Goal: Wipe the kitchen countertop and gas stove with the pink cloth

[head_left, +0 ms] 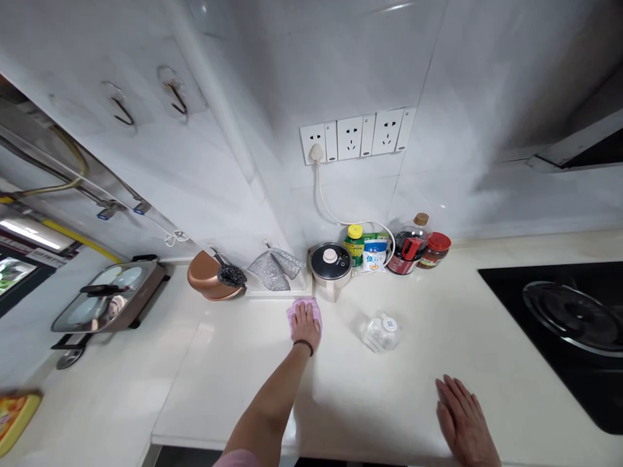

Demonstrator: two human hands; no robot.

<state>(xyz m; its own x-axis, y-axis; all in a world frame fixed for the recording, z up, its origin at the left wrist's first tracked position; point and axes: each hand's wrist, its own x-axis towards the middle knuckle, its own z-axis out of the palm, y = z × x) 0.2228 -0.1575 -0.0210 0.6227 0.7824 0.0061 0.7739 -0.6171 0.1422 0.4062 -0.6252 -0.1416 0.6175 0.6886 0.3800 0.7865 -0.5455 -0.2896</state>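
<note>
My left hand (306,324) presses a pink cleaning cloth (318,311) against the pale countertop (233,376), holding it under palm and fingers. The cloth's edges stick out around the fingertips, right in front of a cream electric pot (331,279) with a dark lid. On the right, my right hand (464,418) rests on the bare counter with fingers stretched out and nothing in it. Between the two hands stands a clear jar (382,332) with a white round label, touched by neither.
Behind stand a yellow-capped bottle (355,245), a white-blue packet (374,255), a sauce bottle (407,250) and a red-lidded jar (435,250). A white cord (321,194) runs from the socket. Copper pan (207,275) and electric skillet (109,295) sit left; a black cooktop (559,324) lies right.
</note>
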